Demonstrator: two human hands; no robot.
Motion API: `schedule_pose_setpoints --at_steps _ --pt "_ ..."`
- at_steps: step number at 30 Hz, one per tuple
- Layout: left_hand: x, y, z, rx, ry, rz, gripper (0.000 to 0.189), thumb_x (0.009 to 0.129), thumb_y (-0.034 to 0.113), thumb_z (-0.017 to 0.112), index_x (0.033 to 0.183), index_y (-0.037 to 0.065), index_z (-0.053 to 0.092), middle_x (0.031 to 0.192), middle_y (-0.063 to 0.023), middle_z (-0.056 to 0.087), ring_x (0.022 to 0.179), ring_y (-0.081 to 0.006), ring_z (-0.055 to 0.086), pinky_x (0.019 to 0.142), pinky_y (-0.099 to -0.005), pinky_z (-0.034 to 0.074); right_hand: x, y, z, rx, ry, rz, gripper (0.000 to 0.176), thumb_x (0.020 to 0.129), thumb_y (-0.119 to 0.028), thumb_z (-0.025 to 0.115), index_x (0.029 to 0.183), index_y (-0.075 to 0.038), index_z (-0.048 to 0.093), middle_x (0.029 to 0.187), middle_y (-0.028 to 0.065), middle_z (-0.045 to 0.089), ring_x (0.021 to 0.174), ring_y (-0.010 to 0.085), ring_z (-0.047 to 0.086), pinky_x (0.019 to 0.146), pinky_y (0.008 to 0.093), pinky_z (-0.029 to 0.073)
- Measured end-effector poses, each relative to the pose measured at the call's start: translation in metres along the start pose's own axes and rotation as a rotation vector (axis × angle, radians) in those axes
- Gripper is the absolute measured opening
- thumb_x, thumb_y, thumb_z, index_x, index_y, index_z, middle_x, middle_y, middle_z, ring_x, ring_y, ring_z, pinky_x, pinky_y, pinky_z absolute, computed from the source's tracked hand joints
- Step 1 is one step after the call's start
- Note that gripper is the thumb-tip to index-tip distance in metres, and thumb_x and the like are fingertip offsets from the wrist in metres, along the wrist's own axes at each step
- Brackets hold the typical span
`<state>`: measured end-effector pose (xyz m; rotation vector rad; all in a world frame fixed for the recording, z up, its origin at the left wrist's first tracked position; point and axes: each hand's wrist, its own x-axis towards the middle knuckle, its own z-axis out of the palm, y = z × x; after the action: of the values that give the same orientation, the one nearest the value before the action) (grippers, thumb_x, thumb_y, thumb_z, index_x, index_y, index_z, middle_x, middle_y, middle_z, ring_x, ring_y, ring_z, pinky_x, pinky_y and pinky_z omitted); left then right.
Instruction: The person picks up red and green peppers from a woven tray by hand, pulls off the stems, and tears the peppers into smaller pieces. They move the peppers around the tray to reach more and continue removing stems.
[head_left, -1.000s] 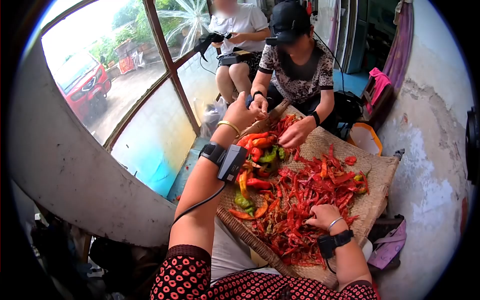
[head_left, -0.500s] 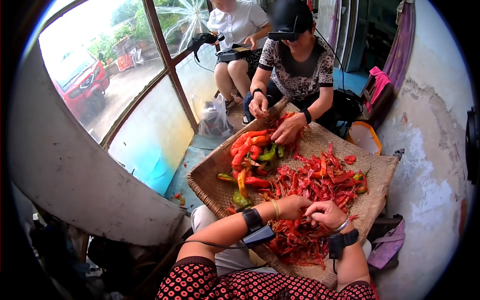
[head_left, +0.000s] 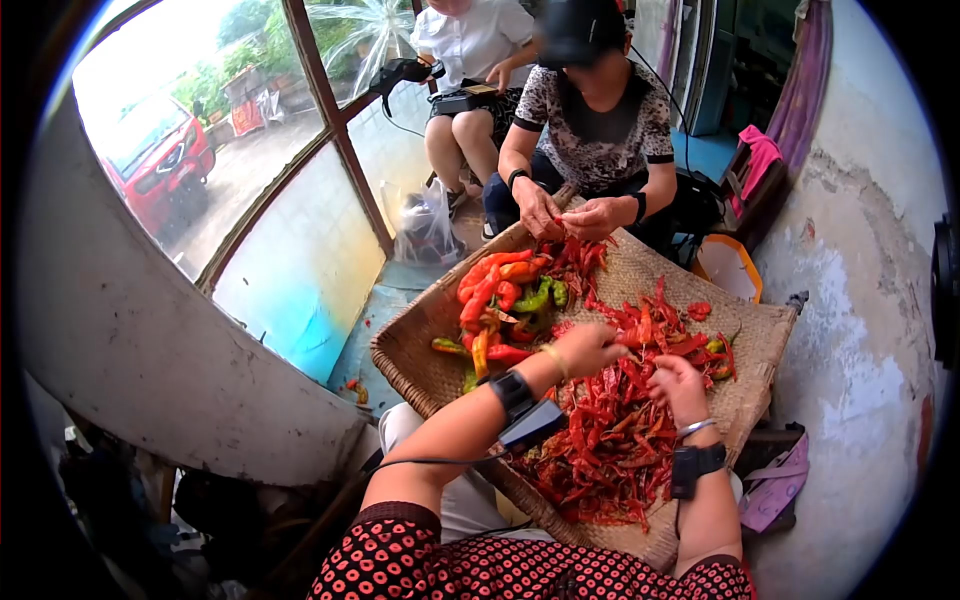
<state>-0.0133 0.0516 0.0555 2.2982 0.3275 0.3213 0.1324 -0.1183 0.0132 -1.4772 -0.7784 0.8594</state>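
My left hand (head_left: pixel 588 349) is over the middle of the heap of dried red chilies (head_left: pixel 612 435), its fingers bent together at the tips. Whatever they pinch, if anything, is too small to make out. To its right, my right hand (head_left: pixel 682 388) hovers just above the same heap with thumb and fingers apart, and nothing shows in it. The chilies lie in a wide woven basket (head_left: pixel 745 325). Larger fresh red peppers (head_left: pixel 484 296) and green peppers (head_left: pixel 540 296) are piled at its left side.
A co-worker (head_left: pixel 600 115) across the basket has both hands together over its far corner. Behind sits another person (head_left: pixel 475 60) with a device on the lap. A plastic bag (head_left: pixel 425 225) stands by the window; an orange-rimmed container (head_left: pixel 728 268) is beside the basket.
My hands, close together over the near chilies before, have moved apart and farther forward over the heap. My right fingers have opened. The co-worker's hands have drawn back and come together.
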Motion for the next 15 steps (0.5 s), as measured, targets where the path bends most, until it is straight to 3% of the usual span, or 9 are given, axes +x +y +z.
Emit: schedule_pose_setpoints --at_steps 1,2,3,5,6,7,9,11,15 --pt "0.012 -0.006 0.001 0.011 0.075 -0.016 0.023 0.079 0.022 0.057 0.088 0.001 0.057 0.065 -0.0141 0.058 0.066 -0.0300 0.058 0.061 -0.0372 0.045 0.000 0.002 0.006 -0.334 -0.037 -0.079 0.027 0.078 -0.014 0.058 0.102 -0.001 0.054 0.078 0.0085 0.061 0.064 0.0149 0.058 0.058 0.0254 0.048" --pt "0.024 -0.011 0.004 0.025 0.196 0.027 0.023 0.077 0.021 0.059 0.090 0.002 0.057 0.072 -0.0145 0.059 0.071 -0.0318 0.058 0.064 -0.0377 0.045 -0.005 0.001 0.013 -0.602 -0.116 -0.148 0.028 0.074 -0.016 0.062 0.098 -0.002 0.057 0.079 0.0088 0.060 0.067 0.0179 0.059 0.062 0.0281 0.048" --pt "0.030 -0.009 0.003 0.041 0.313 0.071 0.025 0.076 0.021 0.060 0.092 0.003 0.057 0.078 -0.0149 0.060 0.076 -0.0337 0.057 0.067 -0.0383 0.045 -0.008 0.000 0.019 -0.774 -0.253 -0.095 0.034 0.072 -0.020 0.064 0.102 -0.006 0.057 0.084 0.0101 0.060 0.074 0.0230 0.059 0.066 0.0331 0.049" --pt "0.028 -0.006 0.008 0.070 0.419 0.057 0.027 0.075 0.021 0.061 0.094 0.003 0.057 0.086 -0.0150 0.058 0.082 -0.0338 0.056 0.070 -0.0388 0.045 -0.014 0.004 0.030 -1.136 -0.405 -0.292 0.038 0.071 -0.027 0.065 0.104 -0.010 0.056 0.089 0.0116 0.060 0.083 0.0288 0.058 0.073 0.0387 0.047" --pt "0.026 -0.004 0.011 0.098 0.526 0.044 0.029 0.073 0.021 0.061 0.097 0.004 0.057 0.093 -0.0150 0.057 0.088 -0.0340 0.055 0.073 -0.0393 0.045 -0.016 0.003 0.035 -1.136 -0.403 -0.290 0.038 0.071 -0.027 0.065 0.104 -0.010 0.056 0.089 0.0116 0.060 0.083 0.0288 0.058 0.073 0.0387 0.047" --pt "0.021 -0.009 0.017 0.110 0.356 -0.037 0.029 0.073 0.022 0.062 0.096 0.004 0.058 0.099 -0.0149 0.055 0.093 -0.0326 0.053 0.077 -0.0392 0.045 -0.018 0.001 0.038 -1.222 -0.458 -0.209 0.038 0.072 -0.029 0.064 0.105 -0.011 0.056 0.091 0.0117 0.059 0.087 0.0297 0.057 0.075 0.0404 0.046" --pt "0.005 -0.017 0.028 0.210 0.042 -0.024 0.030 0.072 0.023 0.062 0.096 0.004 0.059 0.095 -0.0148 0.056 0.091 -0.0313 0.054 0.077 -0.0389 0.045 -0.021 0.001 0.040 -1.298 -0.514 -0.121 0.039 0.072 -0.031 0.064 0.105 -0.012 0.055 0.093 0.0118 0.059 0.091 0.0306 0.055 0.078 0.0422 0.044" --pt "-0.010 -0.028 0.042 0.286 -0.126 -0.095 0.030 0.071 0.023 0.062 0.096 0.005 0.059 0.091 -0.0142 0.057 0.089 -0.0307 0.054 0.077 -0.0391 0.045 -0.020 -0.001 0.041 -1.373 -0.533 -0.085 0.036 0.072 -0.029 0.063 0.104 -0.014 0.057 0.092 0.0109 0.060 0.090 0.0296 0.056 0.077 0.0417 0.045" --pt "-0.027 -0.038 0.050 0.248 -0.081 0.049 0.025 0.072 0.019 0.060 0.093 0.006 0.061 0.087 -0.0130 0.059 0.086 -0.0311 0.055 0.075 -0.0402 0.045 -0.017 -0.001 0.035 -1.276 -0.560 -0.105 0.026 0.070 -0.022 0.064 0.093 -0.009 0.062 0.079 0.0110 0.063 0.076 0.0293 0.060 0.068 0.0396 0.047"
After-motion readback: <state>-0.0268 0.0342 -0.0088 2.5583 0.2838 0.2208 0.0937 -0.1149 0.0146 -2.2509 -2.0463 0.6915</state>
